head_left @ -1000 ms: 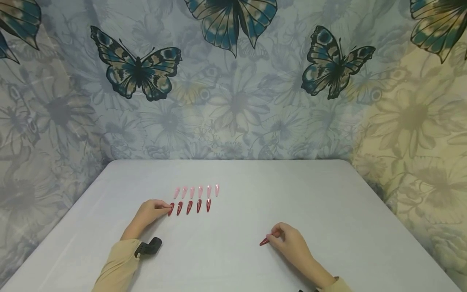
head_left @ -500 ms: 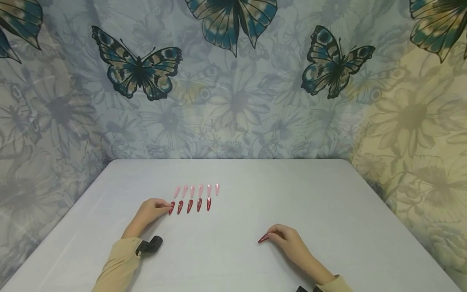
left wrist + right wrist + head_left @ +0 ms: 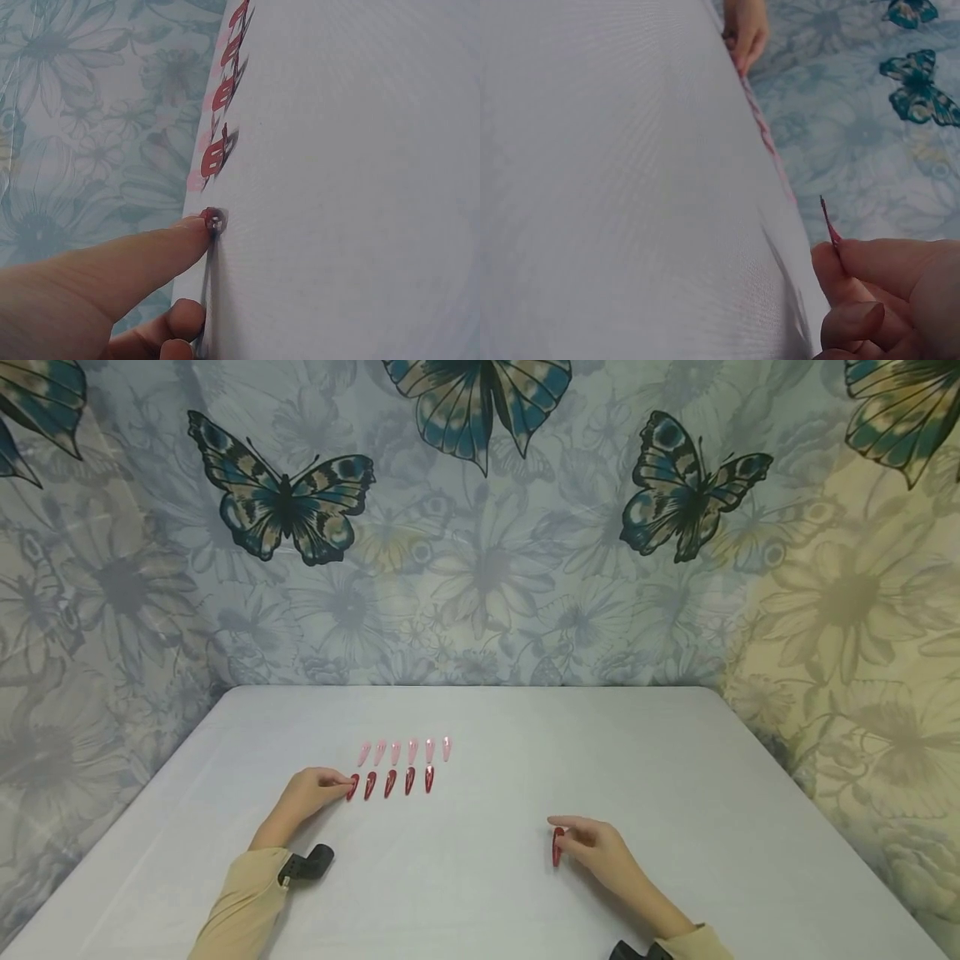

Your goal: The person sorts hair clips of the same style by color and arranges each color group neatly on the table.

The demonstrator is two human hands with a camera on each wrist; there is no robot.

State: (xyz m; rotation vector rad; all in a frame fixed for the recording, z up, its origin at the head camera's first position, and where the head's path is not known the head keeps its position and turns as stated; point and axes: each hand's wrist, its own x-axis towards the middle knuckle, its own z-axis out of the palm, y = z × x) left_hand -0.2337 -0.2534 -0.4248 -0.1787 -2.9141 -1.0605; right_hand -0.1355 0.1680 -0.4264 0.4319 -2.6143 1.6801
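In the head view, several red snap hair clips (image 3: 391, 783) lie side by side in a row on the white table. My left hand (image 3: 311, 795) is at the row's left end, thumb and fingertip pinching the end of the leftmost red hair clip (image 3: 353, 787). The left wrist view shows the thumb tip against that clip (image 3: 216, 219), with the other fingers partly hidden. Off to the right, my right hand (image 3: 600, 853) holds another red hair clip (image 3: 556, 850) between thumb and fingers, one finger stretched out above it. In the right wrist view this clip (image 3: 829, 225) appears edge-on, raised off the table.
Behind the red row is a row of several pink hair clips (image 3: 396, 752). The white table (image 3: 480, 902) reaches back to a wall covering (image 3: 487, 568) printed with flowers and butterflies. A black wrist device (image 3: 307, 864) sits at the left sleeve.
The clip in my right hand has turned from a slant to nearly upright in the head view, and one finger has straightened. My left hand stays at the leftmost red clip.
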